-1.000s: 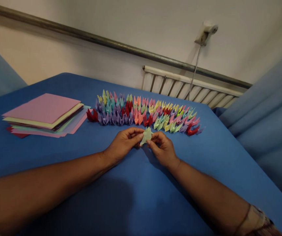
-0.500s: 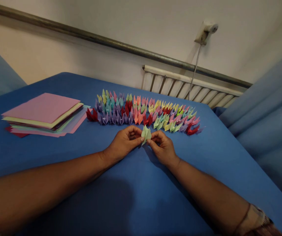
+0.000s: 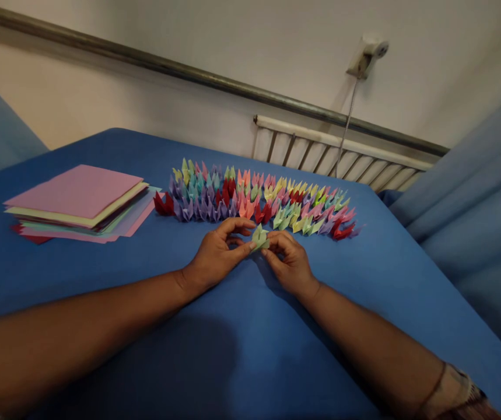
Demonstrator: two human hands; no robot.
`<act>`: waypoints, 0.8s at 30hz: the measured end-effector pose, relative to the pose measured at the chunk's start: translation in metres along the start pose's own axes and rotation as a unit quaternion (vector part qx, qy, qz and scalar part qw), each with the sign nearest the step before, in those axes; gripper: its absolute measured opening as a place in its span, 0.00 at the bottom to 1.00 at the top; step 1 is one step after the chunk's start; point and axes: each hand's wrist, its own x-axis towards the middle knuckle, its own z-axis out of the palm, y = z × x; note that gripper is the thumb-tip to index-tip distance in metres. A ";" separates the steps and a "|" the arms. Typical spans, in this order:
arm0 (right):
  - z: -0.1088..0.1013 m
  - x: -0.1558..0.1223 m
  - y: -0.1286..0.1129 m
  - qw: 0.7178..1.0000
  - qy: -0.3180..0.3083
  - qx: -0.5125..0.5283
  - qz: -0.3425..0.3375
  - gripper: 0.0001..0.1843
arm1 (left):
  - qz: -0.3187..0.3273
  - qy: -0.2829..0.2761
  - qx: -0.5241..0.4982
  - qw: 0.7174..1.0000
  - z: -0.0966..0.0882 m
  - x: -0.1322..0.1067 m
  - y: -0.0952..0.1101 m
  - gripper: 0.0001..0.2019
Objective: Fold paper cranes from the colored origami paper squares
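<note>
A small pale green origami crane (image 3: pixel 259 237), partly folded in shape, is held between my two hands over the blue tabletop. My right hand (image 3: pixel 291 262) pinches its right side between thumb and fingers. On the other side, the thumb of my left hand (image 3: pixel 219 254) presses its left edge, with the index finger lifted away above; the other fingertips are partly hidden. Just beyond my hands stand several rows of finished paper cranes (image 3: pixel 245 207) in purple, red, pink, yellow, green and blue.
To the left lies a stack of coloured paper sheets (image 3: pixel 75 192), pink on top. The blue table (image 3: pixel 145 350) reaches a wall with a metal rail (image 3: pixel 215 80), a radiator (image 3: pixel 311 151) and a socket with a cord (image 3: pixel 364 58). A blue curtain (image 3: pixel 482 192) hangs at right.
The green paper crane has gone from a tall upright shape to a lower, wider one with its parts spread. My left index finger has lifted off it.
</note>
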 end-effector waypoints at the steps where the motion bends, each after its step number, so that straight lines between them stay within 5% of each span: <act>1: 0.000 0.000 -0.001 1.000 -0.005 -0.002 0.003 0.03 | 0.005 -0.005 0.006 1.000 0.000 0.000 0.001 0.13; 10: 0.000 0.000 -0.003 1.000 -0.017 0.001 0.021 0.03 | -0.006 -0.066 0.022 0.998 -0.002 0.001 -0.005 0.06; 14: 0.000 -0.002 -0.007 0.999 -0.015 -0.026 0.030 0.01 | -0.038 -0.041 0.008 0.998 -0.001 0.001 -0.005 0.07; 19: 0.000 -0.005 -0.019 0.995 -0.042 -0.060 0.068 0.16 | -0.062 -0.022 -0.010 0.998 0.001 0.000 -0.002 0.08; 24: 0.001 -0.004 -0.018 0.995 -0.014 -0.048 0.084 0.09 | -0.066 -0.037 -0.029 0.997 0.002 -0.003 -0.004 0.09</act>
